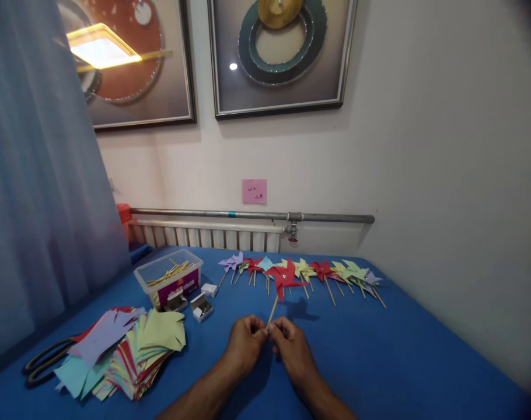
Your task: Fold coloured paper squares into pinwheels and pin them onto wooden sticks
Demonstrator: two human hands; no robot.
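Bare forearms (208, 391): nearest my camera, rising from below the red paper pinwheel (287, 270), one each side of its thin tan stick (272, 310).
Left hand (247, 343): from my remote seat I see thumb and forefinger pinching the stick's lower end; the other fingers curl inward, their tips hidden.
Right hand (293, 348): thumb and forefinger pinch the same stick, just beside the left fingertips — how the remaining fingers sit, I cannot fully tell.
Held pinwheel: upright above both hands, in front of the others, stick leaning slightly; I take it as my landmark.
Finished row: multicoloured paper pinwheels on sticks (322, 269), lying behind it and to both sides.
Stick tub: clear plastic box with a purple label (184, 287), left of it, holding loose tan sticks (171, 272).
Small boxes: white cardboard boxes (202, 307), between the tub and it.
Paper pile: stacked multicoloured cut sheets (160, 329), farther left and nearer me — black-handled scissors (46, 363) partly underneath.
Surface: blue-covered table (379, 361), beneath it all.
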